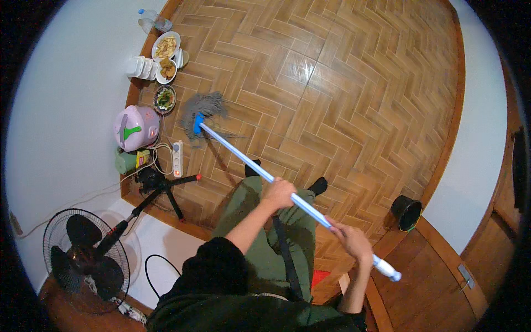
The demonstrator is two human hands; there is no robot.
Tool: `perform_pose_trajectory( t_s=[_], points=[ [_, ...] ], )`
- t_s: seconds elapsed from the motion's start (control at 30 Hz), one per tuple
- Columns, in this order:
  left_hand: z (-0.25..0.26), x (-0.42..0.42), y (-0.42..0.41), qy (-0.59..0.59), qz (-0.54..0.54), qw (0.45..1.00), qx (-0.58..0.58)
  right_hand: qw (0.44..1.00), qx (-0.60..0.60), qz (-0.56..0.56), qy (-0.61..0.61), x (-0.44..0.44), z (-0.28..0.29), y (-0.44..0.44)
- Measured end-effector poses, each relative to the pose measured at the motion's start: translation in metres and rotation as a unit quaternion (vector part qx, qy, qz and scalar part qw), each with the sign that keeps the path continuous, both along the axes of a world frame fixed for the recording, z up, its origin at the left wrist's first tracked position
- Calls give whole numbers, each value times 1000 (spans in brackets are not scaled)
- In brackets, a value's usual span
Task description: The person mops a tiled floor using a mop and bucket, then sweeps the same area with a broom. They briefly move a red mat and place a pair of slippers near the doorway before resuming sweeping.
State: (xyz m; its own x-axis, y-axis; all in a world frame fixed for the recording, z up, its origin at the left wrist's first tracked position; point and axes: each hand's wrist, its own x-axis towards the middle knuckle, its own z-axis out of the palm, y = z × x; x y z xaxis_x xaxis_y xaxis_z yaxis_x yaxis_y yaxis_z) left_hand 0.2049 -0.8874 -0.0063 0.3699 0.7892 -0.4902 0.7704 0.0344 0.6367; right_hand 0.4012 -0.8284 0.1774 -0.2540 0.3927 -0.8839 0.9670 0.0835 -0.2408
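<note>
My left hand (280,194) is closed around the middle of a light blue mop handle (238,153). Nearer the handle's white end grip, my right hand (352,241) holds the same pole. The pole slants from lower right to upper left. At its far end a blue mop socket (199,123) carries grey string strands (207,103), spread on the wood-look tile floor (265,91). The mop head lies just right of a bowl of vegetables (164,99) and a pink rice cooker (137,128).
Along the left wall stand plates of food (166,47), white containers (141,67) and plastic bottles (155,20). A power strip (177,159) with cords lies below the mop head, near a black tripod-like base (164,184) and a fan (85,257). A black bucket (406,211) stands right.
</note>
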Motion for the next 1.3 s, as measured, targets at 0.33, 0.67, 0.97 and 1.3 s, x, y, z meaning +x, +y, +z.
perform_pose_trajectory(
  t_s=[0.33, 0.67, 0.97, 1.3],
  points=[
    [24, 244, -7, -48, -17, 999, 6, 980, -98, -148, -93, 222, 54, -16],
    [54, 390, -8, -149, 74, 985, 32, 976, -97, -179, -75, 344, 86, 3],
    [-37, 197, -76, 172, 9, 985, -20, 995, -64, 20, 69, 206, -54, -67],
    [29, 423, -82, -53, 36, 997, -52, 949, -179, -240, -99, 387, 53, -70]
  ],
)
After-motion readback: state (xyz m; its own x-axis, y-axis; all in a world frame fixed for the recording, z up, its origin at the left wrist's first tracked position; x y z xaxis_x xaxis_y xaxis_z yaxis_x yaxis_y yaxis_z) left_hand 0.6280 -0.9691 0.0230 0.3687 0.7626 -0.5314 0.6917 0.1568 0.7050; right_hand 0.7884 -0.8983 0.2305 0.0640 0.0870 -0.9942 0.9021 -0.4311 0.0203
